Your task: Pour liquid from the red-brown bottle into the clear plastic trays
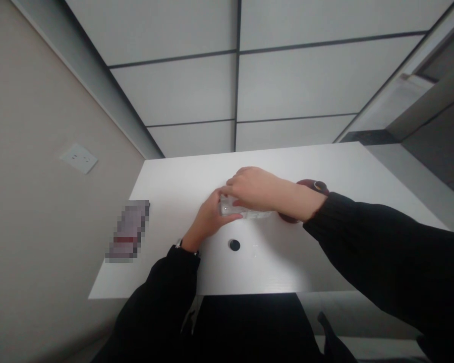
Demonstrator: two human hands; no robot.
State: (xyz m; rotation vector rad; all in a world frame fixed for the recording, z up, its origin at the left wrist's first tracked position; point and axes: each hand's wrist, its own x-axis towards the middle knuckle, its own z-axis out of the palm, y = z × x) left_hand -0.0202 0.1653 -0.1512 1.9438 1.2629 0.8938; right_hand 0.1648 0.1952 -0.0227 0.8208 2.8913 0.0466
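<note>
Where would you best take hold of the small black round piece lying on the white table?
Pinch the small black round piece across its rim from straight above, fingers on opposite sides. It lies flat and low on the white table, apart from both hands, so no side gives better purchase.

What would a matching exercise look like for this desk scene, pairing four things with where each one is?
Things:
1. left hand
2. right hand
3. small black round object
4. dark red object

Places:
A. lying alone on the white table, nearer the person than both hands
B. mostly hidden behind the right wrist
C. on top of the clear object, reaching in from the right
D. at the clear object's left end

Pairs: 1-D, 2-C, 3-A, 4-B
</note>
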